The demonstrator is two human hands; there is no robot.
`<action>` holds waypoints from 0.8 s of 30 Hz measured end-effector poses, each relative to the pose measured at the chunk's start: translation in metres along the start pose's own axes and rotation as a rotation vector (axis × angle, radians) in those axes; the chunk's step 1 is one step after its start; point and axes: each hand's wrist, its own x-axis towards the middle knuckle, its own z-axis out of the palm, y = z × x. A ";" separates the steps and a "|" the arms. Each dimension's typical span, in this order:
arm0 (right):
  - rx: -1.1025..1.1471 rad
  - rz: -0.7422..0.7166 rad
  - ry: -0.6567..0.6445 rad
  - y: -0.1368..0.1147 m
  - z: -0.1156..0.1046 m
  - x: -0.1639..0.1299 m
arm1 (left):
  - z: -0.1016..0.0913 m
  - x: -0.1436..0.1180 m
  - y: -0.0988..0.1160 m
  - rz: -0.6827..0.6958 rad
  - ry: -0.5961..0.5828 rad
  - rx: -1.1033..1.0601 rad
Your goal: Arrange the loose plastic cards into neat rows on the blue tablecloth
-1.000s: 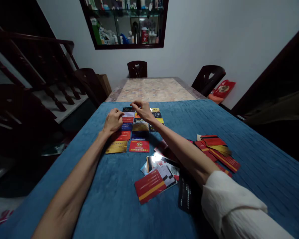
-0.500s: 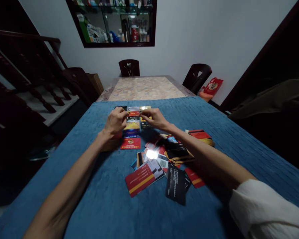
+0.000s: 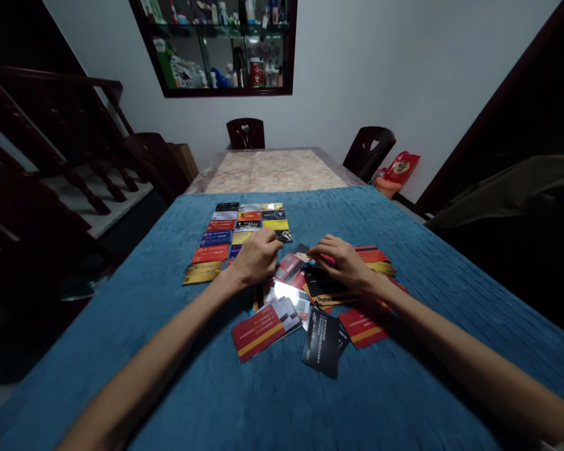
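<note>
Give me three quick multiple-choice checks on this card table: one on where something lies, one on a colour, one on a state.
1. Where is the tidy grid of cards?
A. Beyond the left hand
B. At the near table edge
C. On a chair

2. What colour is the cloth under the cards?
A. Green
B. Blue
C. White

3. How does the loose pile of cards lie?
A. In even rows
B. Stacked in a box
C. Overlapping, scattered

Answers: 1 A, the rows lie farther away than the left hand. 2 B, the cloth is blue. 3 C, the cards by the right hand overlap at mixed angles.
</note>
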 end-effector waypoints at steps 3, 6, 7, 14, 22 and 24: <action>-0.012 0.010 0.032 0.002 -0.003 -0.020 | 0.007 -0.001 0.022 0.051 -0.055 -0.038; 0.006 0.016 0.059 0.002 -0.006 -0.036 | 0.013 -0.004 0.042 0.088 -0.061 -0.109; 0.011 0.018 0.058 0.001 -0.008 -0.040 | 0.014 -0.005 0.048 0.091 -0.058 -0.123; -0.023 0.021 -0.046 -0.004 -0.018 -0.051 | 0.018 -0.013 0.067 0.105 -0.083 -0.171; -0.072 -0.014 -0.131 -0.004 -0.025 -0.055 | 0.019 -0.014 0.070 0.118 -0.147 -0.130; -0.075 -0.037 -0.148 -0.004 -0.024 -0.056 | 0.019 -0.014 0.072 0.117 -0.155 -0.119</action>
